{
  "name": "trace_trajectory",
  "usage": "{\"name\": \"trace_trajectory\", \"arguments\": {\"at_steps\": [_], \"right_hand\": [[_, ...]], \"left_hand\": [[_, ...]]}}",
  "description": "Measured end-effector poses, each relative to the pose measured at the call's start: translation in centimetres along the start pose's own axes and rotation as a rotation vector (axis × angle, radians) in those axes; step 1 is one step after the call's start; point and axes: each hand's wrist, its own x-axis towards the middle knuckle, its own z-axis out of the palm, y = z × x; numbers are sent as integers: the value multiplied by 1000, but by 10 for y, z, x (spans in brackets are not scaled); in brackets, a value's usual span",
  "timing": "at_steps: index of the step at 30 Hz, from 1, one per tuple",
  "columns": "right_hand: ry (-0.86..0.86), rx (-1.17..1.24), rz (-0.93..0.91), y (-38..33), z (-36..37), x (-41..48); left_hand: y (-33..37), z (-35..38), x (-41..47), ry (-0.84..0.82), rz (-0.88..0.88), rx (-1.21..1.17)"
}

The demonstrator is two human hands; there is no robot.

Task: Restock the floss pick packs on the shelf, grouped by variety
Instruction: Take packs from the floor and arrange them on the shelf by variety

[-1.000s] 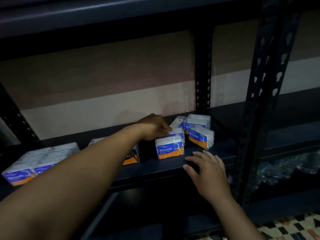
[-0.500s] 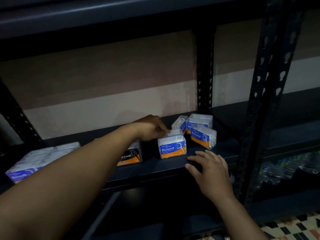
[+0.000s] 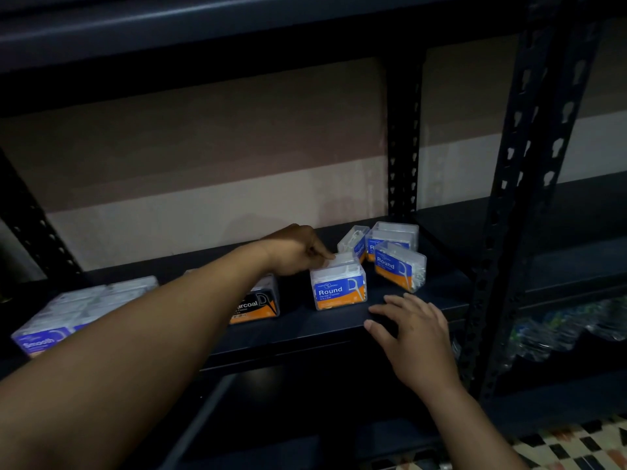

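Observation:
A "Round" floss pick pack, clear with a blue and orange label, stands near the front of the dark shelf. My left hand reaches across and its fingertips are closed on the pack's top rear corner. Behind it to the right sit more Round packs, one of them tilted. A black "Charcoal" pack stands left of the front pack, partly hidden by my forearm. Several "Smooth" packs lie at the far left. My right hand rests open on the shelf's front edge.
A perforated metal post rises right of the Round packs, with a rear post behind them. Clear wrapped goods lie on the neighbouring lower shelf at right. An upper shelf hangs overhead. Patterned floor tiles show at bottom right.
The view has shifted slightly. My left hand stays on the front Round pack and my right hand stays at the shelf edge; the packs keep their places.

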Motion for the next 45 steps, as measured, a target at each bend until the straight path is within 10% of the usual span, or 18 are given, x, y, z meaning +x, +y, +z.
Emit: {"name": "trace_trajectory", "arguments": {"at_steps": [26, 45], "right_hand": [[20, -30, -44, 4, 4, 0], [-25, -10, -84, 11, 5, 4]], "left_hand": [[17, -13, 19, 151, -74, -21], [3, -12, 64, -36, -78, 169]]}}
